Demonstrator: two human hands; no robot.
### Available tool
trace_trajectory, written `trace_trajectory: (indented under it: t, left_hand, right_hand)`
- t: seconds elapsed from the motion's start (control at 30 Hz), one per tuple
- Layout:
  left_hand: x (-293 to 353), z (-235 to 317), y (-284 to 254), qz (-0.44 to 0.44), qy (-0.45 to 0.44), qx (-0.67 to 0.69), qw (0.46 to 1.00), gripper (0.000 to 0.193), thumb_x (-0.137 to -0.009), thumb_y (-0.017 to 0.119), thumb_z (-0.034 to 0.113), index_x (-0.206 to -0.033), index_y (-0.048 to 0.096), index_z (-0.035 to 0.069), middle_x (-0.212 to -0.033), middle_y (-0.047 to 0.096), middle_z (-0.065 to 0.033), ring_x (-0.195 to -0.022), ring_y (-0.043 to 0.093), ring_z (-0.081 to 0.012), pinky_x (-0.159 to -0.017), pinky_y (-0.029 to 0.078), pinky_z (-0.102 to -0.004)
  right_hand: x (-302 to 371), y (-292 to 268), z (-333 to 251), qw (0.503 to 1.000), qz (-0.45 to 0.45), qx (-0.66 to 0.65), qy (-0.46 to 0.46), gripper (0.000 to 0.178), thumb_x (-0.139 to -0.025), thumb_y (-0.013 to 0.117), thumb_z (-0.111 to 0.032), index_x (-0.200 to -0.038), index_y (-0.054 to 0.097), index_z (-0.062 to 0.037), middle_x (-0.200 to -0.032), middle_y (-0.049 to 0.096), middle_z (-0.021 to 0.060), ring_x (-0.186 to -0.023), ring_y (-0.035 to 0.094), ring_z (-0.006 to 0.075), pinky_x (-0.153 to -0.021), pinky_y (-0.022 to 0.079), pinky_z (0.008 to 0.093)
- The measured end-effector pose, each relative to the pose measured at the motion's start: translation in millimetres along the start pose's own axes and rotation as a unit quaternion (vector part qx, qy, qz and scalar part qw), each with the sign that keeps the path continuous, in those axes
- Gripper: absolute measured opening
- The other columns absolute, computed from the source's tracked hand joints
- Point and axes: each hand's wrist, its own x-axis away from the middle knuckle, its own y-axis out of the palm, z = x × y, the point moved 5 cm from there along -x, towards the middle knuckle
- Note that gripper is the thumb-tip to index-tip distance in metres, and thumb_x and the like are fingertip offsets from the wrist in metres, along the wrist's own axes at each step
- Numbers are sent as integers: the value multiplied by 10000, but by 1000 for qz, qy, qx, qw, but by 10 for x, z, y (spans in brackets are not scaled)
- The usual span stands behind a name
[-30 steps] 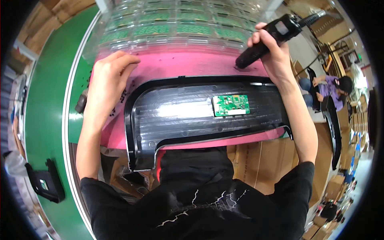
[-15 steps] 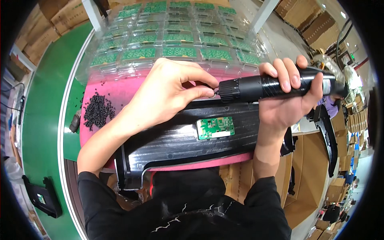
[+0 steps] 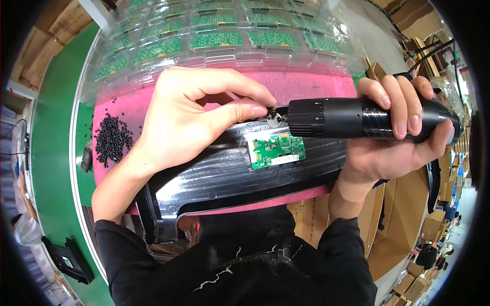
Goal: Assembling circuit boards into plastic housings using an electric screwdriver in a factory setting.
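My right hand (image 3: 395, 120) is wrapped round a black electric screwdriver (image 3: 334, 117), held level with its bit toward the left. A round silvery disc (image 3: 274, 120) sits at the bit's tip. Thumb and index finger of my left hand (image 3: 196, 104) pinch together close to the tip, with small black screws (image 3: 272, 112) at the fingertips. Below both hands lies a glossy black plastic cover (image 3: 204, 178), with a green circuit board (image 3: 275, 151) on its inner face. My left hand hides part of the cover's far edge.
A pile of small black screws (image 3: 111, 138) lies on the pink mat (image 3: 311, 81), left of the cover. Clear plastic trays (image 3: 219, 53) of green boards stand behind. An open cardboard box (image 3: 403, 219) is at the lower right, and another black cover (image 3: 69, 260) at the lower left.
The screwdriver and my right hand have shifted right, opening a small gap to my left fingers, where the silvery disc now shows. My left hand has moved slightly left. The whole view has shifted.
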Motion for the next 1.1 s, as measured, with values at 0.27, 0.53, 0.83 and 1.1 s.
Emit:
trace_trajectory:
  t: [0.27,0.53,0.83,1.1]
  left_hand:
    - [57,-51,10,0,-13,-26,1000,295,-862,652,-76,-1150,677,-21,-961,731,-121,-870,706,-152,-710,559,-246]
    - [79,-4,80,-42,45,-128,990,339,-762,767,-18,-1095,703,-7,-978,736,-107,-803,712,-153,-739,582,-271]
    - [94,17,120,-71,106,-197,972,310,-745,773,10,-1048,710,-10,-934,724,-129,-768,713,-208,-691,575,-301]
    - [136,93,116,-34,220,-259,940,234,-672,691,-172,-875,676,-56,-833,670,-118,-761,665,-246,-633,544,-331]
  right_hand:
    - [17,39,-43,1000,-22,7,-13,328,-835,715,-298,-1002,521,-93,-663,524,-73,-590,491,56,-763,381,263]
    - [36,77,-25,999,-46,25,9,309,-823,723,-308,-949,515,-118,-663,550,-73,-609,523,54,-774,397,270]
    - [65,88,34,994,-90,43,43,315,-847,706,-330,-986,528,-110,-700,526,-74,-632,508,48,-788,383,268]
    - [68,57,74,979,-159,105,69,358,-860,679,-354,-1060,533,-96,-742,543,-56,-686,523,76,-819,369,293]
